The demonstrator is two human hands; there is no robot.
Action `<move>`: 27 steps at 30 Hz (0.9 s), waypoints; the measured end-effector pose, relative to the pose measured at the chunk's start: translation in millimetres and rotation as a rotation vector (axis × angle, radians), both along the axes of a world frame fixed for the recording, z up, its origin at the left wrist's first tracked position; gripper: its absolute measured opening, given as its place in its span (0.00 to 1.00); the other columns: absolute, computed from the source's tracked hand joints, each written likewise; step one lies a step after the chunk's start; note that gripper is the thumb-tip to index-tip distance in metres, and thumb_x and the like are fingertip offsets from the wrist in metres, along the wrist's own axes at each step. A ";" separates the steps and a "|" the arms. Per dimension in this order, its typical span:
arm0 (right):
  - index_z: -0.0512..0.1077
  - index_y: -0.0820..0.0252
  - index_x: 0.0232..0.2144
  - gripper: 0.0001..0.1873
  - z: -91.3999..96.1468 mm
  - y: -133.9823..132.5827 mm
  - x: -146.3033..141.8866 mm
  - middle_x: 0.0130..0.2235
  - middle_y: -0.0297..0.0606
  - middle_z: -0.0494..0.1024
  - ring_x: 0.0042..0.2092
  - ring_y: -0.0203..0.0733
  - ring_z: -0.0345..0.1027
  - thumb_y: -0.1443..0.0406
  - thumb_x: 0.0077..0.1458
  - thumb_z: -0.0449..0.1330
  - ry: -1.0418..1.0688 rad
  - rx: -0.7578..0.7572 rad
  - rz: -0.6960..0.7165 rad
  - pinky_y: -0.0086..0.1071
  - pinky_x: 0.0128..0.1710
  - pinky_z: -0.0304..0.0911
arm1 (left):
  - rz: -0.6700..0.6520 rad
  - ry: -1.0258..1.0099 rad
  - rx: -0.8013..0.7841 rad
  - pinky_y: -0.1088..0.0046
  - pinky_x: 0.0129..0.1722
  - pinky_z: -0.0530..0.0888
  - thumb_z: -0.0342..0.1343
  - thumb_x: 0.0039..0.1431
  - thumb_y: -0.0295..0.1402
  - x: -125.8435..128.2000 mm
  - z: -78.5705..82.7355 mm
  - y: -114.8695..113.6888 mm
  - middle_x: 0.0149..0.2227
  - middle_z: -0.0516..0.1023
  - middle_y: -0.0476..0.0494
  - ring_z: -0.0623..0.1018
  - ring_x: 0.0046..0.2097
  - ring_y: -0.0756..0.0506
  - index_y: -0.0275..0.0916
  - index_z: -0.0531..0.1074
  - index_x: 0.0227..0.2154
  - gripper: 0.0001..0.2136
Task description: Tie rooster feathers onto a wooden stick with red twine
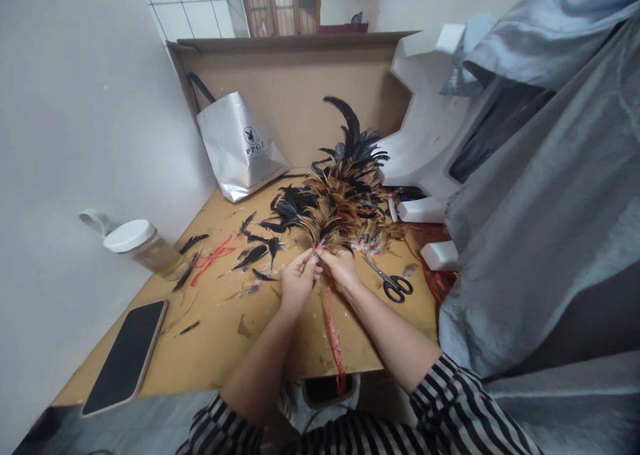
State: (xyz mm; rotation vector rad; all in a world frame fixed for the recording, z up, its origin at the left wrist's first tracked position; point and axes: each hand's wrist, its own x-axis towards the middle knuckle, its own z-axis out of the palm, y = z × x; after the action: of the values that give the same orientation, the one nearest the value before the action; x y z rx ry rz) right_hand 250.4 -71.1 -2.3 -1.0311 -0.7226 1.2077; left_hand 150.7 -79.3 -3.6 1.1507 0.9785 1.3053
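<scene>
A fan-shaped bundle of black and tan feathers [345, 198] lies on the wooden table [225, 348]. Both hands meet at its quill end. My left hand [296, 283] pinches the quills with thumb and fingertips pressed together. My right hand [341, 268] is closed on the same end from the right. A red cord [334, 338] runs from the quill end toward me and hangs over the table's front edge. Striped sleeves cover my upper arms.
Black-handled scissors [393, 283] lie right of my hands. Loose black feathers [257, 252] and red string [213, 258] are scattered at left. A dark phone [126, 356], a white-lidded jar [145, 245], a silver bag [240, 148], white foam blocks [425, 148] and grey fabric [550, 208] surround the work.
</scene>
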 end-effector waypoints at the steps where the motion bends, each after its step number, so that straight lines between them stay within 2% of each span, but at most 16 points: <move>1: 0.66 0.62 0.16 0.16 1.3 -0.9 1.0 0.17 0.32 0.69 0.18 0.31 0.56 0.56 0.34 0.65 0.008 0.005 0.025 0.26 0.18 0.52 | -0.026 -0.051 -0.061 0.76 0.23 0.69 0.61 0.44 0.40 0.1 1.3 1.0 0.30 0.75 0.43 0.73 0.25 0.51 0.34 0.72 0.42 0.22; 5: 0.64 0.60 0.14 0.18 6.7 -5.0 3.8 0.13 0.28 0.62 0.15 0.28 0.48 0.55 0.36 0.65 0.002 0.044 0.163 0.26 0.16 0.46 | -0.167 -0.184 -0.178 0.82 0.15 0.60 0.61 0.44 0.44 -2.9 5.4 3.9 0.23 0.70 0.49 0.67 0.20 0.55 0.33 0.71 0.34 0.20; 9: 0.63 0.61 0.14 0.19 7.2 -6.4 6.8 0.12 0.26 0.59 0.14 0.26 0.42 0.54 0.39 0.63 -0.071 0.091 0.235 0.25 0.15 0.38 | -0.233 -0.180 -0.194 0.84 0.11 0.50 0.58 0.46 0.48 -5.6 8.0 2.7 0.21 0.65 0.52 0.60 0.16 0.58 0.34 0.68 0.26 0.18; 13: 0.65 0.61 0.15 0.19 1.4 -3.7 8.8 0.15 0.30 0.66 0.14 0.27 0.47 0.53 0.40 0.62 -0.101 0.086 0.286 0.25 0.15 0.39 | -0.231 -0.111 -0.175 0.83 0.12 0.48 0.56 0.47 0.49 -5.6 6.5 2.7 0.18 0.62 0.54 0.57 0.15 0.59 0.35 0.66 0.23 0.19; 15: 0.64 0.61 0.15 0.19 -3.0 -0.7 7.8 0.16 0.32 0.68 0.15 0.28 0.51 0.53 0.40 0.62 -0.120 0.089 0.280 0.25 0.16 0.43 | -0.224 -0.113 -0.168 0.83 0.12 0.48 0.57 0.46 0.49 -5.6 4.2 4.3 0.18 0.62 0.54 0.56 0.15 0.59 0.35 0.67 0.24 0.18; 18: 0.63 0.61 0.13 0.20 -8.5 4.2 3.6 0.17 0.33 0.70 0.18 0.30 0.58 0.53 0.41 0.62 -0.164 0.111 0.239 0.25 0.20 0.52 | -0.184 -0.119 -0.171 0.83 0.12 0.48 0.58 0.46 0.48 -6.2 0.4 7.7 0.16 0.60 0.55 0.54 0.15 0.59 0.35 0.67 0.22 0.18; 20: 0.63 0.61 0.12 0.20 -9.4 6.2 0.5 0.16 0.32 0.69 0.19 0.30 0.57 0.53 0.41 0.62 -0.218 0.099 0.180 0.25 0.21 0.53 | -0.146 -0.122 -0.173 0.83 0.12 0.48 0.58 0.46 0.47 -6.8 -1.7 9.5 0.15 0.59 0.55 0.53 0.15 0.59 0.35 0.66 0.21 0.18; 23: 0.63 0.61 0.12 0.20 -6.0 5.2 -0.9 0.14 0.29 0.66 0.16 0.28 0.52 0.54 0.38 0.64 -0.209 0.048 0.143 0.24 0.18 0.48 | -0.124 -0.126 -0.166 0.83 0.12 0.49 0.58 0.46 0.46 -7.1 -3.5 10.9 0.15 0.59 0.55 0.53 0.15 0.58 0.35 0.65 0.20 0.17; 27: 0.61 0.61 0.14 0.19 1.5 -0.2 4.0 0.12 0.26 0.61 0.13 0.24 0.40 0.55 0.38 0.64 -0.047 -0.077 0.252 0.24 0.14 0.33 | -0.150 -0.121 -0.166 0.83 0.12 0.50 0.58 0.46 0.45 -5.0 -3.8 11.2 0.17 0.61 0.55 0.55 0.15 0.58 0.35 0.67 0.23 0.16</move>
State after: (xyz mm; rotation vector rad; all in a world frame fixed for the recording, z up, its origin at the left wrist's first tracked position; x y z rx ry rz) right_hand 254.4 -71.2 -0.8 -1.0566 -0.8678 1.4413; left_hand 145.7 -68.0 -7.4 0.9870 0.8775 1.1388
